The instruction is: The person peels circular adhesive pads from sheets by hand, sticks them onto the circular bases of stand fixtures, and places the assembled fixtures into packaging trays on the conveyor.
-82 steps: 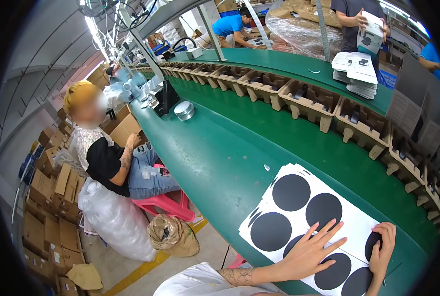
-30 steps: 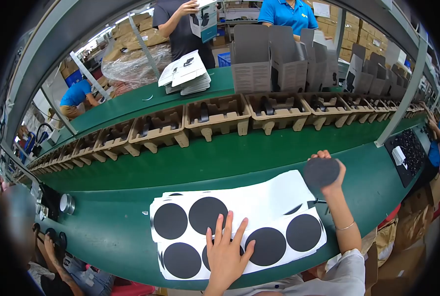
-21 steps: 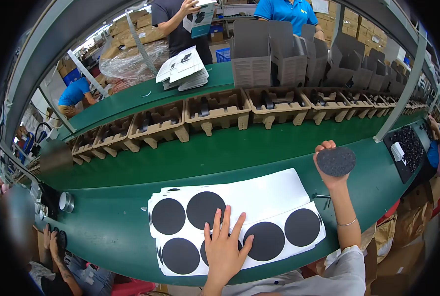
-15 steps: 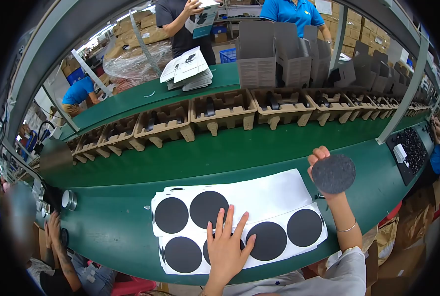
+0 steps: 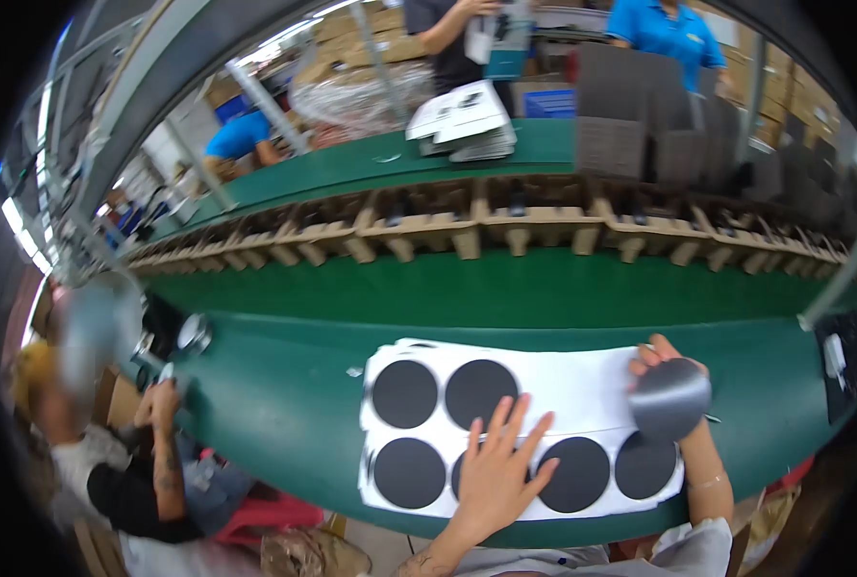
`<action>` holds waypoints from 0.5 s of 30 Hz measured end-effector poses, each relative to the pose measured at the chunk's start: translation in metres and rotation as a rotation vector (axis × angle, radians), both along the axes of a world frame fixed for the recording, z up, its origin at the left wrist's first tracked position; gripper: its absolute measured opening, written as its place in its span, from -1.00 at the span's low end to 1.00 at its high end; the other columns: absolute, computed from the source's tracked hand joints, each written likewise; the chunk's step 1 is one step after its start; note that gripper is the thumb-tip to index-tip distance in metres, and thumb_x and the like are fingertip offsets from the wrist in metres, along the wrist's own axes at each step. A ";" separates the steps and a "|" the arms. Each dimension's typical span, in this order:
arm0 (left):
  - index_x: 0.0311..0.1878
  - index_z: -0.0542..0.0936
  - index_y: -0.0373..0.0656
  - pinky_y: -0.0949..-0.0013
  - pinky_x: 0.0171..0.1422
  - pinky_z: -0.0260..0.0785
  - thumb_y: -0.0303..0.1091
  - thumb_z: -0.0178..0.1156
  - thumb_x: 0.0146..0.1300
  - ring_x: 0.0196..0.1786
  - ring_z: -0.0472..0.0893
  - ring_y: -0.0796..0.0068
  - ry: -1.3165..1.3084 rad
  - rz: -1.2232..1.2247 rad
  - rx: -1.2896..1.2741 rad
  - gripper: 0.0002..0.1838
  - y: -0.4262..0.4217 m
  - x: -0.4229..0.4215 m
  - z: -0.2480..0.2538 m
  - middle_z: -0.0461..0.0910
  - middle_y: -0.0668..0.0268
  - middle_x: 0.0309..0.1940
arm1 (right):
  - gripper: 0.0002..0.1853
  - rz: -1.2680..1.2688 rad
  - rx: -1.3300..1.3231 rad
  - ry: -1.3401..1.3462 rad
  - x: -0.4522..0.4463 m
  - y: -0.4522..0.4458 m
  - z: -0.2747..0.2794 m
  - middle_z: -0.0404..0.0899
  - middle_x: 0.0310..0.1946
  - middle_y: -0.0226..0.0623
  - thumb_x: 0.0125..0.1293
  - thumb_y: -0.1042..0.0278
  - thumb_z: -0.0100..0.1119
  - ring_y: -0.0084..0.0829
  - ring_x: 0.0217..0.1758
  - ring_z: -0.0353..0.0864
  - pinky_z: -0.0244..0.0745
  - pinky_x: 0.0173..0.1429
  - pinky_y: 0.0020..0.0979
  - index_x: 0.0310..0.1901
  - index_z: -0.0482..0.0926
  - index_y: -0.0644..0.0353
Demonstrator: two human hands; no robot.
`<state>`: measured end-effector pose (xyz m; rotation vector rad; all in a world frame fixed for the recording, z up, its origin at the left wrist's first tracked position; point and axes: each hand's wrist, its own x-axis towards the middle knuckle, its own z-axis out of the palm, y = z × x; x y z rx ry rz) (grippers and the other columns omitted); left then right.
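White sheets (image 5: 582,385) bearing large black discs (image 5: 405,394) lie stacked on the green workbench (image 5: 274,385). My left hand (image 5: 500,466) lies flat on them with its fingers spread, partly covering one disc in the lower row. At the sheets' right end, my right hand (image 5: 669,358) grips a loose black disc (image 5: 670,400), its face toward the camera. The disc hides part of that hand and overlaps the sheets in view. The upper row shows two discs at its left and plain white to their right.
Brown moulded trays (image 5: 544,216) with dark parts line the green conveyor behind the bench. Beyond are stacked printed boxes (image 5: 467,120), grey open boxes (image 5: 611,144) and co-workers. A round metal tin (image 5: 195,333) stands at the left, near a seated person (image 5: 121,471).
The view has turned left. My right hand has lowered the loose disc toward the sheets' right end, after holding it above them. My left hand stays spread on the sheets.
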<state>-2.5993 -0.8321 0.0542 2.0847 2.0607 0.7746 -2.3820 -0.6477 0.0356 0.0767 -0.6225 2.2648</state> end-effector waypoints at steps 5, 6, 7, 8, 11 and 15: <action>0.39 0.26 0.18 -0.11 0.43 -0.03 0.04 0.04 0.30 0.49 0.04 0.17 0.032 -0.017 -0.006 -0.40 -0.002 -0.005 -0.001 0.04 0.23 0.46 | -0.76 0.065 -0.051 -0.005 0.004 0.003 -0.002 0.22 -0.28 -0.32 0.34 0.15 -0.02 -0.35 -0.20 0.21 0.42 -0.18 -0.20 -0.25 0.23 0.10; 0.40 0.25 0.19 -0.10 0.44 -0.03 0.03 0.03 0.31 0.50 0.04 0.18 0.026 -0.015 0.014 -0.41 -0.003 -0.006 -0.002 0.04 0.23 0.46 | -0.76 0.048 -0.061 -0.008 0.001 0.000 0.002 0.21 -0.30 -0.33 0.35 0.13 -0.04 -0.36 -0.23 0.20 0.41 -0.20 -0.21 -0.24 0.23 0.10; 0.40 0.24 0.18 -0.10 0.44 -0.04 0.03 0.02 0.31 0.50 0.03 0.18 0.029 -0.012 0.005 -0.40 -0.004 -0.006 -0.001 0.04 0.23 0.47 | -0.74 0.042 -0.083 -0.003 0.000 -0.001 0.004 0.19 -0.32 -0.35 0.36 0.09 -0.07 -0.35 -0.24 0.21 0.41 -0.23 -0.21 -0.23 0.23 0.10; 0.41 0.23 0.18 -0.10 0.44 -0.04 0.02 0.01 0.32 0.50 0.03 0.18 0.031 -0.014 -0.001 -0.40 -0.004 -0.006 0.000 0.03 0.23 0.47 | -0.77 0.019 -0.117 -0.031 -0.003 -0.005 0.009 0.16 -0.37 -0.36 0.35 0.14 -0.06 -0.41 -0.34 0.20 0.44 -0.27 -0.28 -0.21 0.23 0.11; 0.41 0.22 0.16 -0.11 0.44 -0.04 0.02 0.01 0.32 0.50 0.02 0.18 0.022 -0.017 0.003 -0.40 -0.006 -0.008 0.000 0.01 0.24 0.48 | -0.60 -0.173 0.045 -0.324 -0.010 -0.012 0.019 0.39 -0.18 -0.33 0.32 0.36 0.07 -0.45 -0.22 0.44 0.54 -0.08 -0.39 0.13 0.25 0.23; 0.41 0.22 0.11 -0.11 0.44 -0.03 0.00 0.00 0.33 0.51 -0.01 0.17 0.010 -0.020 -0.003 -0.40 -0.007 -0.009 0.000 -0.02 0.23 0.48 | -0.32 -0.259 0.263 -0.473 -0.002 -0.010 0.006 0.44 0.12 -0.26 0.27 0.44 0.18 -0.49 -0.02 0.53 0.50 0.08 -0.48 0.37 0.10 0.25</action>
